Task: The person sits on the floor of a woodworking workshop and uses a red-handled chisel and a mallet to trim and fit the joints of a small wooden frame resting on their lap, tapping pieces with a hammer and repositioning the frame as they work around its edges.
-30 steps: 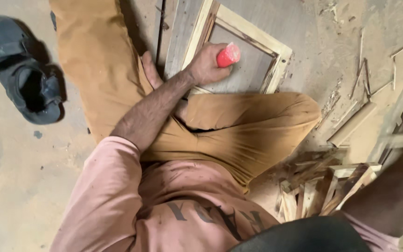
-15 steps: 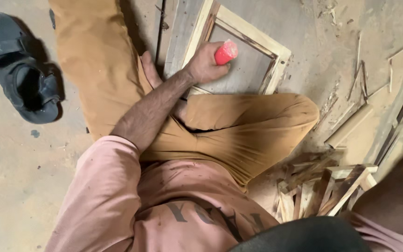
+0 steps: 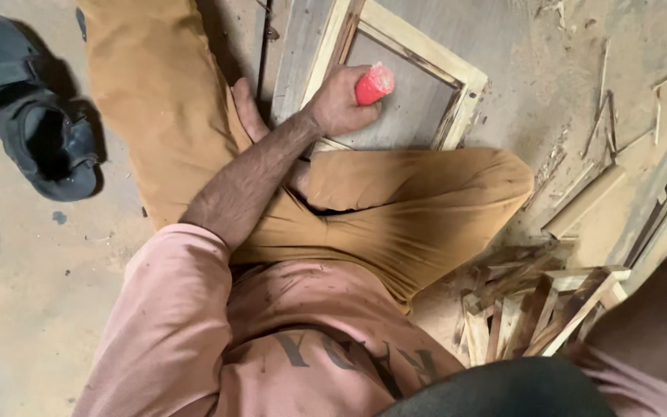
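Observation:
My left hand (image 3: 335, 104) is closed around a red tool handle (image 3: 374, 83); the rest of the tool is hidden. It presses down on the grey panel (image 3: 418, 116) inside a light wooden frame (image 3: 426, 48) lying on the floor. The frame rests against my bent leg in tan trousers (image 3: 411, 208). My bare foot (image 3: 247, 108) lies by the frame's left edge. Only my right forearm (image 3: 658, 316) shows, blurred at the right edge, with the hand out of view.
A dark sandal (image 3: 36, 123) lies on the dusty floor at the upper left. A pile of wood offcuts (image 3: 534, 305) sits beside my right knee. Loose wooden strips (image 3: 584, 202) and shavings lie at the right.
My left hand keeps its hold on the red handle and has barely shifted on the panel. The right forearm has moved a little at the frame's right edge.

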